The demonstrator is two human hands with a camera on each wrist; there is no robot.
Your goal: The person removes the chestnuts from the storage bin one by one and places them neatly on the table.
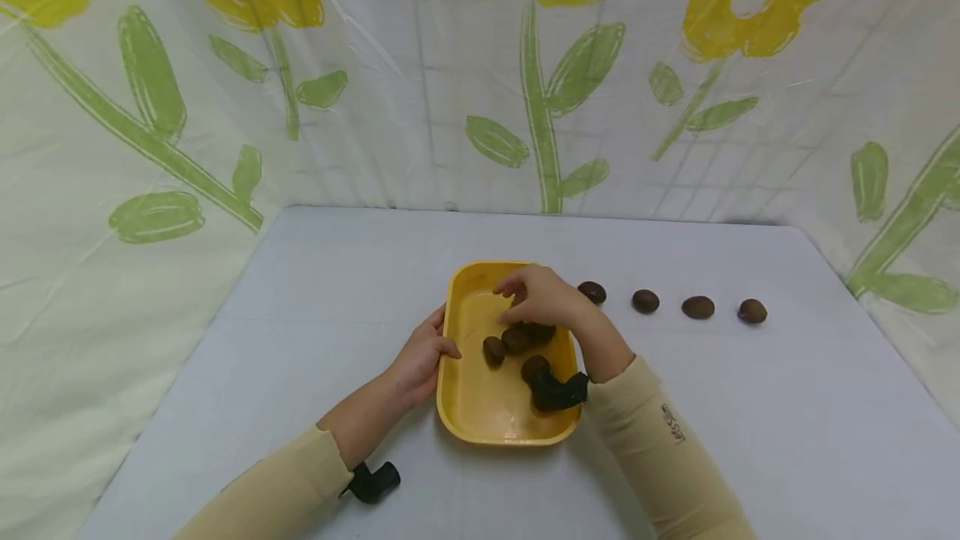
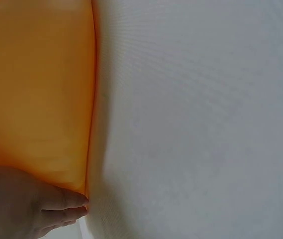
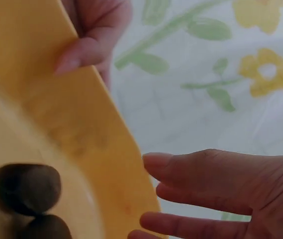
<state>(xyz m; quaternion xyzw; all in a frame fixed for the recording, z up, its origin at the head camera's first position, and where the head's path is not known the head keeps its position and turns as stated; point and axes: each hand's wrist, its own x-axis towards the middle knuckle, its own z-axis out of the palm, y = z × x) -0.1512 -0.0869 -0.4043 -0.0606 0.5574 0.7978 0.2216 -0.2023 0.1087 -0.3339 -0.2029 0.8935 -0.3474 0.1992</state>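
Observation:
A yellow rectangular tray stands at the middle of the table. My left hand grips its left side, thumb over the rim and the other fingers outside, against the wall in the left wrist view. Several dark brown, egg-shaped, nut-like pieces lie inside, mostly in the middle and right. My right hand hovers over the tray's far part, palm down with fingers bent loosely. In the right wrist view, its thumb and fingers are spread apart with nothing between them. That hand hides part of the group of brown pieces.
Right of the tray, a row of similar brown pieces runs across the white table. Black wrist cameras hang under both sleeves. Behind the table's far edge is a white curtain with yellow flowers.

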